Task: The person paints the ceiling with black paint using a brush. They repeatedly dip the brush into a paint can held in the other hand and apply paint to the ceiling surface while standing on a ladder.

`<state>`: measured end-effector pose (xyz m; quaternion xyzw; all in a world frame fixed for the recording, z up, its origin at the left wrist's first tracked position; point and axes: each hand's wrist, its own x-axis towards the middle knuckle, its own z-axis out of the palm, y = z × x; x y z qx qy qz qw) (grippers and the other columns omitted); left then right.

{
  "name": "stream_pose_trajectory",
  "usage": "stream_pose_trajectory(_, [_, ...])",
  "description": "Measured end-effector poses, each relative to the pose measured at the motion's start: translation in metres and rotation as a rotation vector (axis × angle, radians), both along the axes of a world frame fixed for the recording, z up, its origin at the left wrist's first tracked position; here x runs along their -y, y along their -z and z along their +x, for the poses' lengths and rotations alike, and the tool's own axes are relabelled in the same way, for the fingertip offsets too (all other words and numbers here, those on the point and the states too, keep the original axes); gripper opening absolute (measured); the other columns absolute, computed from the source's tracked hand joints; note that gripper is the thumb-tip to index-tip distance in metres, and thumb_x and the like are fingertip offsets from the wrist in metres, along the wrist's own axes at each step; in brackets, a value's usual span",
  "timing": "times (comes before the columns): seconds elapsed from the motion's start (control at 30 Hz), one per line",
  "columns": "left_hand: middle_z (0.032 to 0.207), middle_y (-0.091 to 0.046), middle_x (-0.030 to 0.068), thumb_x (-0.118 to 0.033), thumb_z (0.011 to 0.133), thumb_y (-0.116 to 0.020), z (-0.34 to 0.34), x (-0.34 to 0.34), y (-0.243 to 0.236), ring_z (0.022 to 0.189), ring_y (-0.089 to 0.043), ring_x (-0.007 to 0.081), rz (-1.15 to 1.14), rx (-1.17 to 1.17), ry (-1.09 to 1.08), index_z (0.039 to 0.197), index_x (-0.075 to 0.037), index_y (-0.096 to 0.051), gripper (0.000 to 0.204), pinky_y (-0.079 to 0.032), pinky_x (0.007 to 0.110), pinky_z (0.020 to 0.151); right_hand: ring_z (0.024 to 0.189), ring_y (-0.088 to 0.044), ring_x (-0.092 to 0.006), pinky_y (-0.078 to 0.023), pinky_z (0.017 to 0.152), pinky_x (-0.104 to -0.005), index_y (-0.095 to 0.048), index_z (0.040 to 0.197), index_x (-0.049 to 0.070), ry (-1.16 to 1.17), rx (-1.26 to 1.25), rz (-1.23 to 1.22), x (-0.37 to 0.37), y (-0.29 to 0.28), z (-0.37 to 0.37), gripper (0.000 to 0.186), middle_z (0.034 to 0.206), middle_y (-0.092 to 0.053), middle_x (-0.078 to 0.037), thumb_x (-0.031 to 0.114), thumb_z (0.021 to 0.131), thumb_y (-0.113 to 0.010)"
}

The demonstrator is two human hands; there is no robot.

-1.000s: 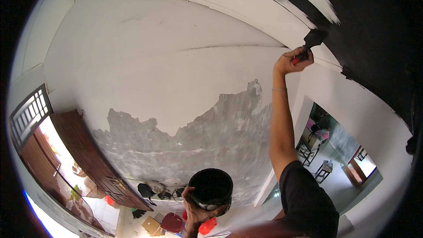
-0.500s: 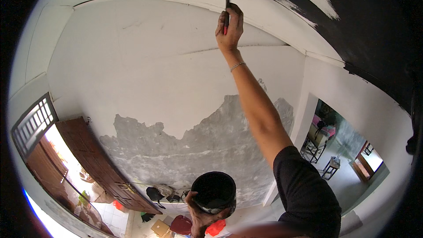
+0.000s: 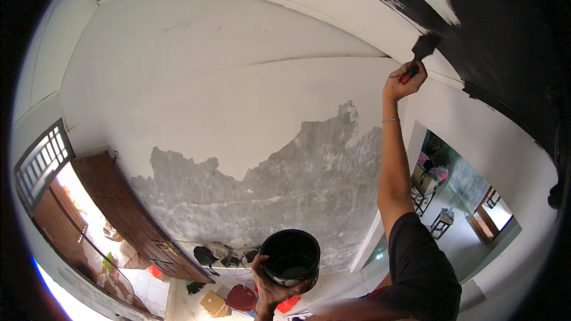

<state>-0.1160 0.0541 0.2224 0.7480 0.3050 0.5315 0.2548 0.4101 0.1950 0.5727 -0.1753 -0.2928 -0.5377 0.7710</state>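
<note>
Raised high at the upper right, my right hand (image 3: 405,81) is closed round the red-tipped handle of a paintbrush (image 3: 424,46). The dark, flat brush head lies against the lower edge of the black paint (image 3: 505,41) on the white ceiling (image 3: 333,1). Low in the middle, my left hand (image 3: 270,290) grips a black paint tub (image 3: 290,260) from beneath and the side, thumb at its rim. The tub's inside is dark, so how much paint it holds is hard to tell. Dark stains mark both hands.
Ahead stands a white wall (image 3: 226,83) with bare grey plaster (image 3: 285,190) low down. At left is an open brown door (image 3: 143,220); at right, a doorway shows a small stool (image 3: 442,223). On the floor below lie a cardboard box (image 3: 214,302) and a dark red item (image 3: 241,298).
My right hand has swung right and somewhat down with the paintbrush, from the top middle to the black area's edge. The left hand and tub stay nearly in place.
</note>
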Motion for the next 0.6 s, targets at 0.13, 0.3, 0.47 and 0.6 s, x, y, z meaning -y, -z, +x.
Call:
stream_pose_trajectory(0.13, [0.128,-0.04,0.02,-0.048,0.047,-0.1,-0.003,0.001,-0.001,0.119,-0.05,0.0358,-0.031,-0.02,-0.037,0.134,-0.012,-0.027,0.119,-0.047,0.049,0.096,0.1,-0.057,-0.0357,-0.048,0.086,-0.0431,-0.05,0.121,-0.004,0.134,-0.137,0.129,-0.02,-0.051,-0.051,0.03,0.114,-0.052,-0.022,0.013,0.097,-0.057])
stream_pose_trajectory(0.3, [0.128,-0.041,0.0217,-0.047,0.048,-0.1,0.003,-0.002,-0.01,0.118,-0.051,0.036,-0.022,0.089,0.048,0.132,-0.014,-0.026,0.116,-0.047,0.051,0.095,0.104,-0.048,-0.0419,-0.04,0.091,-0.0521,-0.053,0.106,-0.002,0.121,0.037,0.074,-0.066,-0.114,-0.153,0.02,0.104,-0.052,-0.023,0.005,0.088,-0.055])
stream_pose_trajectory(0.47, [0.13,-0.04,0.0221,-0.048,0.047,-0.1,0.007,0.013,-0.027,0.119,-0.05,0.036,-0.033,0.052,0.048,0.132,-0.014,-0.026,0.117,-0.046,0.051,0.096,0.111,-0.058,-0.04,-0.051,0.094,-0.0462,-0.061,0.114,0.004,0.165,0.334,-0.317,-0.071,-0.083,-0.159,0.039,0.118,-0.056,-0.023,-0.006,0.077,-0.069])
stream_pose_trajectory(0.6, [0.129,-0.039,0.0204,-0.05,0.047,-0.1,0.009,0.005,-0.024,0.121,-0.048,0.0356,-0.004,0.015,0.035,0.133,-0.013,-0.027,0.119,-0.046,0.05,0.098,0.113,-0.059,-0.0361,-0.052,0.095,-0.0458,-0.063,0.122,0.006,0.217,0.309,-0.453,-0.023,-0.064,-0.08,0.046,0.123,-0.058,-0.02,-0.009,0.079,-0.062])
